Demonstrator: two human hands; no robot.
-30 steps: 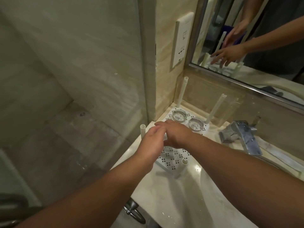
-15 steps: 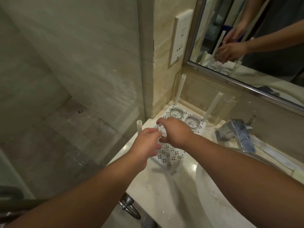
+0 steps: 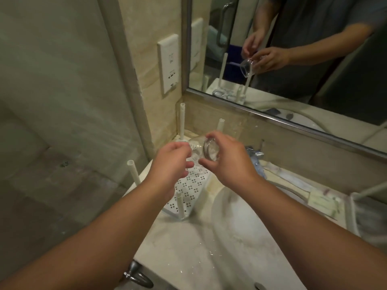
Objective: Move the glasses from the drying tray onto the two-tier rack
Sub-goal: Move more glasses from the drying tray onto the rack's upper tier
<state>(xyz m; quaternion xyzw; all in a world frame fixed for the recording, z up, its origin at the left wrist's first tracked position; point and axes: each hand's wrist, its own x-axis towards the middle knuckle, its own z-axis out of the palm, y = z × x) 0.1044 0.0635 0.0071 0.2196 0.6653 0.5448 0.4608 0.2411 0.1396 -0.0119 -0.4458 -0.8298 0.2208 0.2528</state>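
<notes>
Glass [image 3: 204, 150] lifted off the tray [image 3: 189, 188]; both hands grip it, tilted sideways.

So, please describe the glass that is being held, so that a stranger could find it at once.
Start at the big wall mirror and look below it to the white perforated tray on the counter. Above that tray, the left hand and right hand hold a clear glass between them. It alone is lifted and tipped sideways.

Head view, downward, close over counter [image 3: 188, 254]
</notes>
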